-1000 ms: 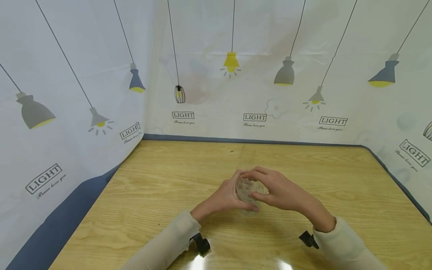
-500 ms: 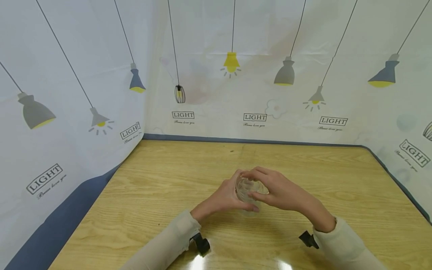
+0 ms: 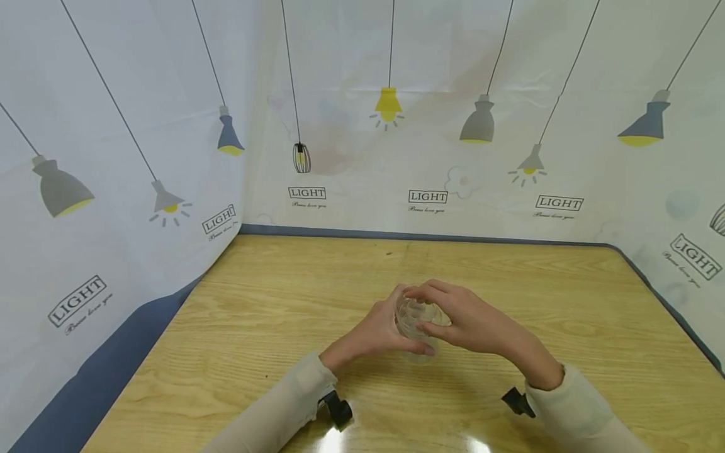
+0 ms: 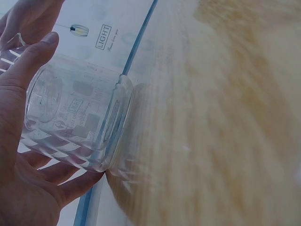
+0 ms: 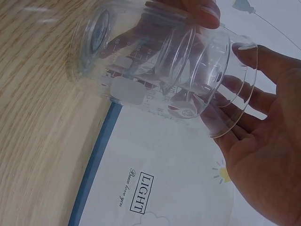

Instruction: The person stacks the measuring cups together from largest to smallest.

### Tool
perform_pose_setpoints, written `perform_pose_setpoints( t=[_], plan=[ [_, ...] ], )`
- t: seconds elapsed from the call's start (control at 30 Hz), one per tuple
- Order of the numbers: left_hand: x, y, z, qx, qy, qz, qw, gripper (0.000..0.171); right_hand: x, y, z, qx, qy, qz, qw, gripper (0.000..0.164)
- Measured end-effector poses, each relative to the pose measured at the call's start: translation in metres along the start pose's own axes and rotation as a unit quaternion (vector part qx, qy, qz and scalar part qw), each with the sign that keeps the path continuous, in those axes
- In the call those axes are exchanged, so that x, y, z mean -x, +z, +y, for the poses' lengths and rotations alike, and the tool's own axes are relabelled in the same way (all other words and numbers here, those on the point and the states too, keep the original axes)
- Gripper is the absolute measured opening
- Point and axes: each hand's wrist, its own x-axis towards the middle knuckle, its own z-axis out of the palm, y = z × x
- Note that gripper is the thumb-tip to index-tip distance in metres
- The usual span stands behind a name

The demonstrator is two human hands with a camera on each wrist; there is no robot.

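Observation:
A clear glass beaker (image 5: 129, 89) with printed measuring marks stands upright on the wooden table. Set partway inside it is a smaller clear beaker (image 5: 225, 127), whose rim stands out above the larger one's mouth. My left hand (image 3: 374, 328) grips the larger beaker (image 4: 77, 110) around its side, thumb on the near side and fingers behind. From the right, my right hand (image 3: 476, 319) holds the smaller beaker by its rim, thumb and fingers curled about it. In the head view the hands hide much of both beakers.
The wooden table (image 3: 255, 314) extends around the hands. White cloth (image 3: 362, 207) printed with lamps and "LIGHT" walls it at the back and both sides, with a blue band along the bottom. A black strap piece (image 3: 338, 410) sits at the left sleeve, another (image 3: 518, 402) at the right.
Both hands and both beakers keep their places. Only the cloth on the left side shifts very slightly to the right.

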Motion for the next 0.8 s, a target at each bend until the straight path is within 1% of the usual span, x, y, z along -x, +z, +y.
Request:
perform_pose_setpoints(
  t=[0.53, 0.8],
  plan=[
    [-0.0003, 0.0003, -0.0001, 0.0, -0.003, -0.001, 1.0, 0.097, 0.0002, -0.0006, -0.0006, -0.011, -0.005, 0.0, 1.0, 0.049],
    [0.0, -0.0001, 0.0007, 0.006, -0.003, -0.003, 1.0, 0.095, 0.0003, -0.0005, 0.0, -0.003, -0.004, 0.001, 1.0, 0.05]
  ],
)
